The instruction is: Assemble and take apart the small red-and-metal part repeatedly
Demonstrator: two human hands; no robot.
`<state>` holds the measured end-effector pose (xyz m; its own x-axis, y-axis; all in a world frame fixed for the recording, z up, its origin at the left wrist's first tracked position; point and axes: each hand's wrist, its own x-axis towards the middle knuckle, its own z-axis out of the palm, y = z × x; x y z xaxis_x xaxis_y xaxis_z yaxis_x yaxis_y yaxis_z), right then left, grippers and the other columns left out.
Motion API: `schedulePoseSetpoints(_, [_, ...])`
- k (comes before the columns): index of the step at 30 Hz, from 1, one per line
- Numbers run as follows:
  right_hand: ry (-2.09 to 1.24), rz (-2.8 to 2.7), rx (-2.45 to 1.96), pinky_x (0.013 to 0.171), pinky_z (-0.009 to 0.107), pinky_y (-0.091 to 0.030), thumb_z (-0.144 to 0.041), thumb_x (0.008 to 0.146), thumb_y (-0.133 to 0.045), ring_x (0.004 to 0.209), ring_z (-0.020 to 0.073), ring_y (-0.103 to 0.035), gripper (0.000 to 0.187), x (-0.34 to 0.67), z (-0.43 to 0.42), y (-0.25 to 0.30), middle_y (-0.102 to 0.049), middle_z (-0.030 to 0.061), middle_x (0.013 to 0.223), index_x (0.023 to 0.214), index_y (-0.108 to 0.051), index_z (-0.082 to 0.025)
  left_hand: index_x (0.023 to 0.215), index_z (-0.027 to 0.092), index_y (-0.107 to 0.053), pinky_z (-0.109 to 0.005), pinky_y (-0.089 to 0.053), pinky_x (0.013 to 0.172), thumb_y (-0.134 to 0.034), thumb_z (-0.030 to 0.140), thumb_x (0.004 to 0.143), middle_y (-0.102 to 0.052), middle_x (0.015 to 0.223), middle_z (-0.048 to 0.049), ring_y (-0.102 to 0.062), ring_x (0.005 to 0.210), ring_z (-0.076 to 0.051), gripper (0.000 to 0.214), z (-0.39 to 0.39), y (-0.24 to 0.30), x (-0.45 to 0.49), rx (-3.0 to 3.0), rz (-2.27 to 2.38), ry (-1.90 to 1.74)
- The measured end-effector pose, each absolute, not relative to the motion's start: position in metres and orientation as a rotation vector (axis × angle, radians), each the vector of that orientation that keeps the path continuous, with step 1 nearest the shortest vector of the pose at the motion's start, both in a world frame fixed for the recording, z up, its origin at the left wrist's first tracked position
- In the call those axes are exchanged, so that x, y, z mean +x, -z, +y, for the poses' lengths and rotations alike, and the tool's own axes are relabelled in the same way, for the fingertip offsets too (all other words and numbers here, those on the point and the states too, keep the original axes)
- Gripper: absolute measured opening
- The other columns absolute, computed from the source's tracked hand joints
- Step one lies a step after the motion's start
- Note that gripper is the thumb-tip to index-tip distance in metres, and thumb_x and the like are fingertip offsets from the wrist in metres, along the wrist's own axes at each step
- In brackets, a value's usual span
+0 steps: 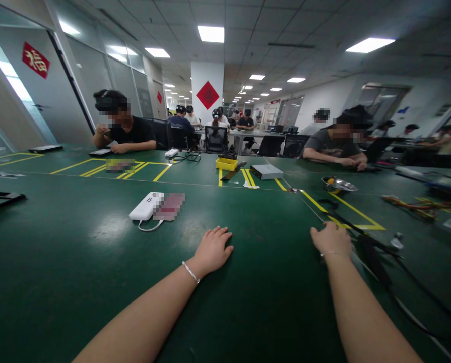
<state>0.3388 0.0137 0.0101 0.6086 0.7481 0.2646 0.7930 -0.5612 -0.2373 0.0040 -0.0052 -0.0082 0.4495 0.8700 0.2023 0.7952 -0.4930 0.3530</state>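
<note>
My left hand (213,248) lies palm down on the green table (97,262) with its fingers stretched forward, holding nothing; a thin bracelet circles the wrist. My right hand (331,238) also rests palm down on the table, fingers loosely curled, empty. Just to its right lie black cables (376,252). A white power bank (146,206) with a short white cord sits ahead and left of my left hand.
Yellow tape lines (342,206) mark areas on the table. Farther off are a yellow tray (226,163), a grey box (266,172) and a metal dish (338,184). Other people sit at the far side and at tables behind.
</note>
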Motion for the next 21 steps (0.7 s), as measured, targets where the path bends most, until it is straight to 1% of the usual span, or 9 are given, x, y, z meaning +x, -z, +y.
schedulePoseSetpoints(2, [0.096, -1.124, -2.576, 0.075, 0.043, -0.039, -0.048, 0.068, -0.044, 0.100, 0.0338, -0.045, 0.057, 0.355, 0.011, -0.004, -0.045, 0.0228, 0.107, 0.111, -0.045, -0.010, 0.117, 0.023, -0.045, -0.043, -0.023, 0.098, -0.039, 0.038, 0.078, -0.041, 0.128, -0.0056, -0.031, 0.120, -0.024, 0.042, -0.005, 0.009, 0.004, 2.495, 1.448, -0.546])
schedulePoseSetpoints(4, [0.035, -1.096, -2.609, 0.073, 0.044, -0.040, -0.049, 0.068, -0.043, 0.099, 0.0344, -0.046, 0.057, 0.362, 0.011, 0.000, -0.046, 0.0225, 0.107, 0.111, -0.046, -0.012, 0.117, 0.023, -0.045, -0.043, -0.023, 0.099, -0.039, 0.038, 0.078, -0.040, 0.128, -0.0058, -0.031, 0.120, -0.024, 0.042, -0.005, 0.010, 0.003, 2.495, 1.447, -0.543])
schedulePoseSetpoints(8, [0.000, -1.183, -2.626, 0.070, 0.042, -0.041, -0.035, 0.069, -0.043, 0.093, 0.0320, -0.050, 0.039, 0.364, 0.014, 0.002, -0.053, 0.0191, 0.100, 0.099, -0.055, -0.014, 0.117, 0.023, -0.044, -0.043, -0.023, 0.099, -0.038, 0.038, 0.079, -0.040, 0.129, -0.0055, -0.030, 0.121, -0.024, 0.042, -0.005, 0.009, 0.002, 2.500, 1.430, -0.524])
schedulePoseSetpoints(11, [0.017, -1.209, -2.612, 0.068, 0.041, -0.042, -0.030, 0.067, -0.043, 0.091, 0.0324, -0.051, 0.036, 0.368, 0.014, 0.002, -0.055, 0.0177, 0.096, 0.096, -0.059, -0.015, 0.117, 0.022, -0.045, -0.043, -0.023, 0.098, -0.038, 0.039, 0.079, -0.040, 0.129, -0.0060, -0.031, 0.120, -0.024, 0.042, -0.005, 0.009, 0.002, 2.506, 1.430, -0.529])
schedulePoseSetpoints(18, [0.064, -1.166, -2.603, 0.064, 0.046, -0.040, -0.032, 0.067, -0.041, 0.094, 0.0362, -0.047, 0.040, 0.368, 0.010, 0.001, -0.051, 0.0215, 0.104, 0.098, -0.062, -0.019, 0.117, 0.022, -0.045, -0.043, -0.023, 0.098, -0.038, 0.038, 0.079, -0.040, 0.129, -0.0061, -0.031, 0.120, -0.024, 0.042, -0.006, 0.008, 0.003, 2.511, 1.434, -0.533])
schedulePoseSetpoints(21, [0.151, -1.157, -2.554, 0.066, 0.047, -0.038, -0.032, 0.069, -0.038, 0.093, 0.0349, -0.048, 0.039, 0.355, 0.010, -0.007, -0.052, 0.0195, 0.100, 0.097, -0.062, -0.021, 0.117, 0.021, -0.044, -0.043, -0.022, 0.099, -0.038, 0.039, 0.079, -0.039, 0.129, -0.0065, -0.030, 0.121, -0.024, 0.042, -0.006, 0.007, 0.004, 2.509, 1.439, -0.492])
